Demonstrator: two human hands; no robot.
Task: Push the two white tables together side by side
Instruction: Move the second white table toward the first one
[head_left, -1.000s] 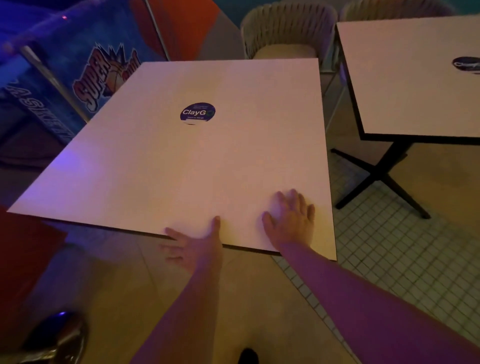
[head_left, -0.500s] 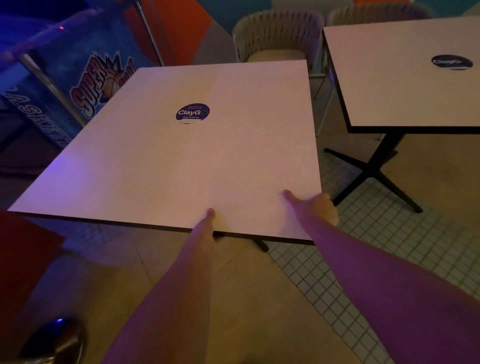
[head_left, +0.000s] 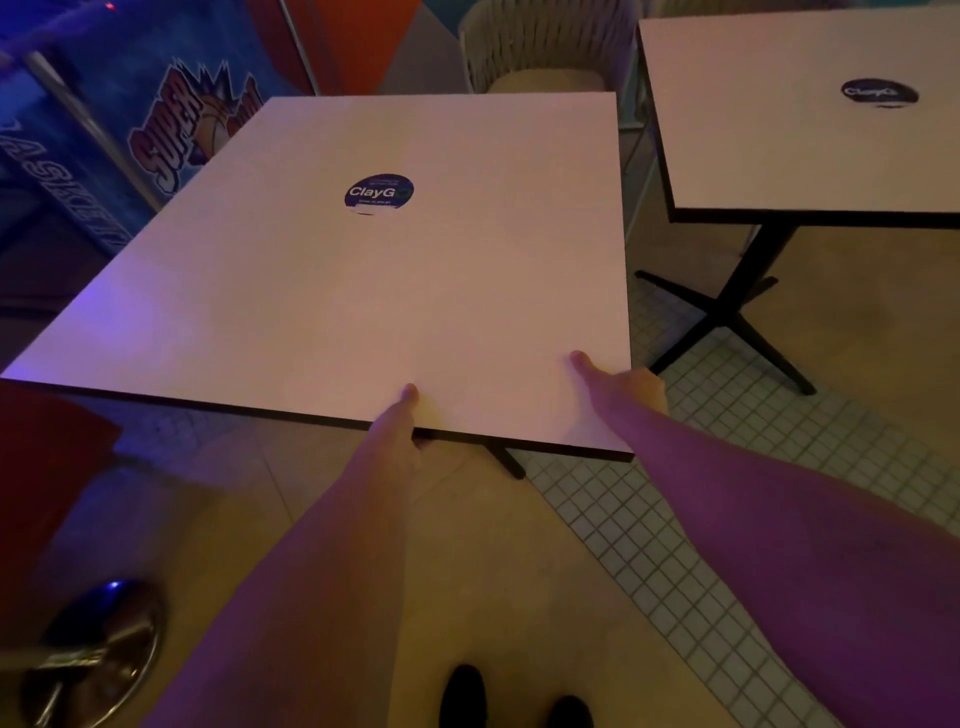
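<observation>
A square white table (head_left: 322, 291) with a round blue sticker stands in front of me. A second white table (head_left: 769, 150) with the same sticker stands to the upper right, a gap of floor between them. My left hand (head_left: 402, 421) grips the near edge of the first table, thumb on top, fingers hidden underneath. My right hand (head_left: 626, 387) grips the same table at its near right corner, thumb on top, fingers curled over the right edge.
A pale woven chair (head_left: 545, 49) stands behind the near table. An arcade cabinet (head_left: 130, 130) is at the left. A chrome stool base (head_left: 98, 654) sits at the lower left. The black cross foot (head_left: 727, 317) of the right table rests on the tiled floor.
Both hands went from lying flat on the tabletop to gripping its near edge and right corner. The gap to the right table looks slightly narrower.
</observation>
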